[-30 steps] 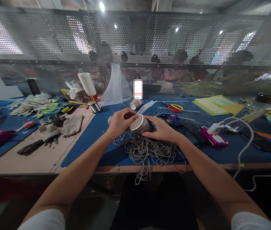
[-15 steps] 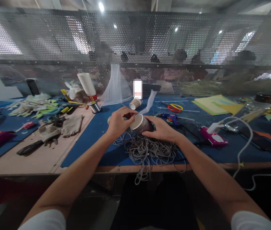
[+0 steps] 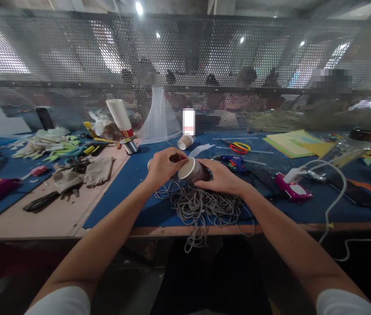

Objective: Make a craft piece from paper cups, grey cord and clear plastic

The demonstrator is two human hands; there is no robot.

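A paper cup [image 3: 187, 171] wrapped in dark grey lies tilted above the blue mat, its pale end facing left. My right hand [image 3: 220, 177] is closed around its far side, thumb below and fingers over the top. At the cup's rim, my left hand [image 3: 164, 168] pinches with thumb and forefinger. A translucent white strip [image 3: 201, 150] sticks out from these fingertips toward the right, behind the cup. Below both hands lies a tangled heap of grey cord [image 3: 206, 205], with some loops hanging over the table edge. Another pale round rim [image 3: 149, 165] is mostly hidden behind my left hand.
Another cup [image 3: 185, 141] lies on its side behind. A stack of white cups [image 3: 119, 114] leans at left, near gloves [image 3: 98, 172]. To the right are a blue glue gun [image 3: 233, 163], red-yellow scissors [image 3: 240, 147], a magenta power strip [image 3: 292, 188] and a white cable [image 3: 331, 197].
The white strip has swung down from steeply upright to nearly level, pointing right. My left fingertips have closed in slightly at the cup rim. The right hand and cup have hardly moved.
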